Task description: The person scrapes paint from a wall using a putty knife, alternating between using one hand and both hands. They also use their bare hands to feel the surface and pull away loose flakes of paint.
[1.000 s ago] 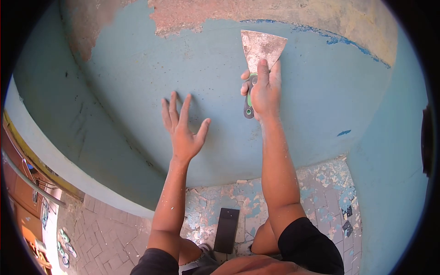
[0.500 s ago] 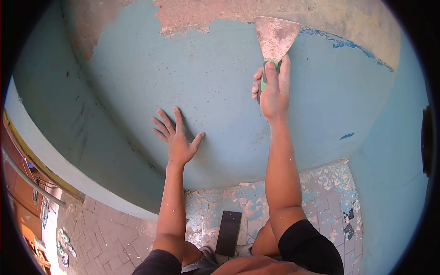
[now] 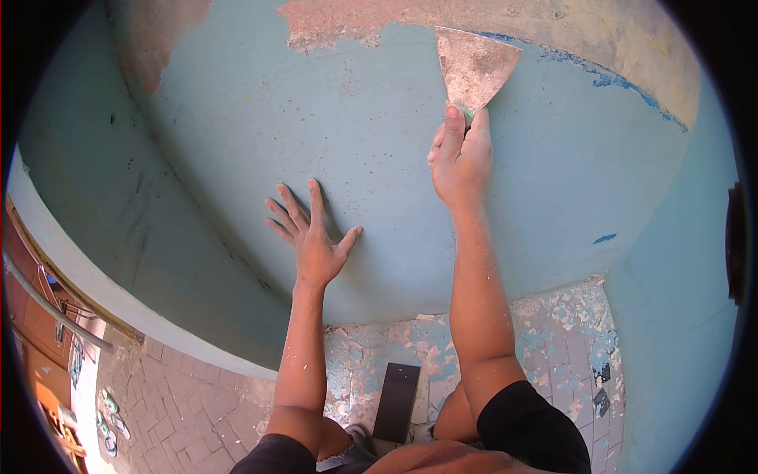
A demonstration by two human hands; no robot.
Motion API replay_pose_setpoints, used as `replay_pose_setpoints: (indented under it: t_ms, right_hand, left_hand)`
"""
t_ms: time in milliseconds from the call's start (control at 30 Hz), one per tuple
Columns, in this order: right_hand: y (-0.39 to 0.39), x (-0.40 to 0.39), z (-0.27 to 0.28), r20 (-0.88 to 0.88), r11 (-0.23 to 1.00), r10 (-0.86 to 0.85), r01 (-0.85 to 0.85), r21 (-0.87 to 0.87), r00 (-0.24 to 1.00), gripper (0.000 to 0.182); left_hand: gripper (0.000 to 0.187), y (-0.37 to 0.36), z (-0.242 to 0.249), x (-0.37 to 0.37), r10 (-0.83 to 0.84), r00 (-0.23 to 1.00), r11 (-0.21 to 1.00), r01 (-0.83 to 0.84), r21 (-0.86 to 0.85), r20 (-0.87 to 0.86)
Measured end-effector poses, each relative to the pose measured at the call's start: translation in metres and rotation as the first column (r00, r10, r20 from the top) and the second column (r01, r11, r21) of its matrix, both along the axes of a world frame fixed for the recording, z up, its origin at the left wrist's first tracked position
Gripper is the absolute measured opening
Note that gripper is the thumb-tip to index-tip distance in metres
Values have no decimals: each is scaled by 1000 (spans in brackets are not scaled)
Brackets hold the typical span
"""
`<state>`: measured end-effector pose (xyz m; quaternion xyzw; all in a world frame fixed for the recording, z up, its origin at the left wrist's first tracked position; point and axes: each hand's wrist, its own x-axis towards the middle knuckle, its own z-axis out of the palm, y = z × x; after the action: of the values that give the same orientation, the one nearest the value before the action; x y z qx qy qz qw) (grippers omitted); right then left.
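Note:
My right hand point(image 3: 462, 162) is closed round the handle of a paint scraper point(image 3: 476, 69). The scraper has a wide, worn metal blade, and a bit of green shows at its neck; my fingers hide most of the handle. Its blade edge meets the blue-painted wall point(image 3: 395, 182) at the border where the paint ends and bare plaster point(image 3: 474, 14) begins. Lower and to the left, my left hand point(image 3: 314, 245) rests on the blue paint with its fingers spread, holding nothing.
Paint flakes point(image 3: 442, 336) litter the paved floor below the wall. A dark flat rectangular piece point(image 3: 396, 403) lies between my legs. Several sandals point(image 3: 110, 419) stand at lower left, beyond the low curved wall edge point(image 3: 142, 312). Another blue wall point(image 3: 671, 316) rises at right.
The scraper has turned slightly, and my right hand has shifted a little left and my grip now covers more of the handle. My left hand stays spread on the wall.

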<state>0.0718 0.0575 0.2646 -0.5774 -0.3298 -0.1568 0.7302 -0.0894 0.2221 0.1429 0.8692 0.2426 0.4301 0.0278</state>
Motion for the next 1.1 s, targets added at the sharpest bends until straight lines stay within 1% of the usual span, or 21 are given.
replay_pose_setpoints:
  t_ms: [67, 200, 267, 400, 433, 467, 500, 533, 567, 600, 633, 667, 700, 767, 800, 867, 900, 967, 1000, 1067, 1100]
  right_hand:
    - [3, 2, -1, 31, 996, -86, 86, -24, 996, 44]
    - [4, -1, -2, 7, 995, -98, 98, -5, 995, 44]
    - [10, 0, -4, 40, 982, -181, 183, -40, 983, 43]
    - [6, 4, -4, 105, 992, -123, 127, -26, 987, 42]
    - [6, 3, -5, 39, 992, -125, 125, -16, 991, 41]
    - [7, 2, -5, -33, 992, -125, 125, -2, 992, 41]
    - [8, 2, -5, -37, 992, -122, 122, 4, 992, 41]
    - [10, 2, -5, 33, 989, -150, 151, -13, 988, 40]
    - [12, 2, -5, 104, 983, -175, 179, -30, 979, 40]
    - [11, -2, -5, 100, 984, -171, 174, -28, 980, 40]
    - [10, -8, -3, 99, 982, -137, 148, -117, 986, 38]
    - [9, -12, -1, 97, 971, -103, 121, -206, 990, 37]
    - [14, -12, -4, 93, 972, -100, 117, -204, 991, 37]
    - [24, -12, -8, -20, 992, -59, 61, 109, 998, 34]
    - [24, -10, -7, -20, 992, -56, 57, 116, 998, 34]
    - [18, -13, -2, 68, 992, -129, 129, 2, 989, 32]
    - [18, -14, -4, 66, 992, -129, 129, 1, 990, 32]
    - [20, -15, -5, 133, 992, -87, 98, -78, 987, 32]
    - [20, -14, -6, 130, 992, -88, 99, -76, 988, 32]
    - [23, -12, -6, -10, 992, -95, 95, 80, 995, 32]
    - [21, -12, -5, -10, 993, -92, 93, 79, 996, 32]
  left_hand:
    - [128, 0, 0, -1, -3, 1000, 1000, 3, 0, 2]
    - [129, 1, -2, 0, -3, 1000, 1000, 3, 21, 15]
    - [130, 3, -2, 1, 6, 1000, 999, -7, 37, 11]
    - [127, -7, 7, -1, 20, 1000, 1000, -20, 22, -5]
    - [127, -7, 14, 0, 23, 1000, 999, -23, 22, 1]
    - [124, -1, 26, 1, 21, 1000, 990, -21, 139, 2]
    - [120, 4, 39, 0, 20, 1000, 967, -18, 255, -3]
    - [120, 9, 57, 2, 23, 1000, 965, -21, 260, -6]
    - [117, 14, 80, 5, 22, 1000, 940, -24, 341, 11]
    - [113, 18, 100, 9, 18, 999, 908, -28, 418, 28]
    - [113, 19, 120, 14, 23, 999, 906, -32, 422, 26]
    - [112, 19, 139, 20, 16, 998, 872, -43, 487, 59]
    - [111, 20, 149, 25, 5, 996, 834, -54, 548, 91]
    - [111, 19, 157, 35, 24, 994, 822, -81, 563, 107]
    - [111, 19, 159, 37, 41, 991, 813, -107, 572, 128]
    - [111, 21, 160, 37, 51, 991, 811, -115, 573, 127]
    - [112, 21, 158, 38, 56, 990, 813, -118, 570, 126]
    - [113, 21, 157, 39, 47, 990, 814, -115, 569, 133]
    - [113, 22, 156, 39, 42, 990, 814, -113, 570, 137]
    - [112, 24, 155, 39, 40, 990, 808, -110, 579, 132]
    - [112, 24, 153, 39, 41, 990, 808, -111, 578, 132]
